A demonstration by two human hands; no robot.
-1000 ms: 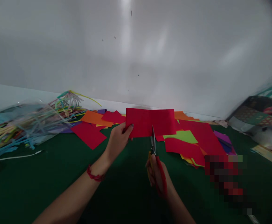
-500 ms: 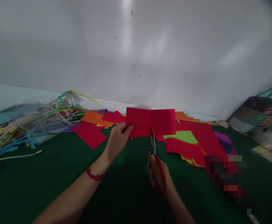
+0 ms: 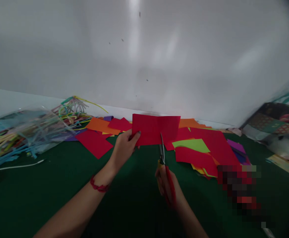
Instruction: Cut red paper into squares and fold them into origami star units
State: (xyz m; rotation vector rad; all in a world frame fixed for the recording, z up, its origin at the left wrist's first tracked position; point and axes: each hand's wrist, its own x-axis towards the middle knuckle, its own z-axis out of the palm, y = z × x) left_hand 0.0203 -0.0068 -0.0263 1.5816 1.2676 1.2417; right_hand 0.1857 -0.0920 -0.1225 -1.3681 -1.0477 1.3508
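Observation:
Between thumb and fingers, my left hand [image 3: 126,143] pinches the left end of a red sheet of paper [image 3: 146,129], held up above the table. My right hand [image 3: 166,183] grips a pair of scissors [image 3: 162,150] by the red handle. Their blades point upward and meet the paper's lower edge right of its middle. Right of the blades, the paper's flap [image 3: 170,127] angles away. Something thin and yellow [image 3: 159,168] shows beside my right fingers; I cannot tell what it is.
Colored paper sheets [image 3: 213,142] lie to the right, with more red and orange sheets [image 3: 96,142] at the left. Pipe cleaners [image 3: 72,107] and a clear plastic bag [image 3: 42,122] sit at far left near a white cable [image 3: 15,167]. A patterned bag [image 3: 270,117] stands at far right.
The right part of the red paper has swung away and looks narrower. Both hands have shifted slightly left, with the scissors still at the paper's lower edge.

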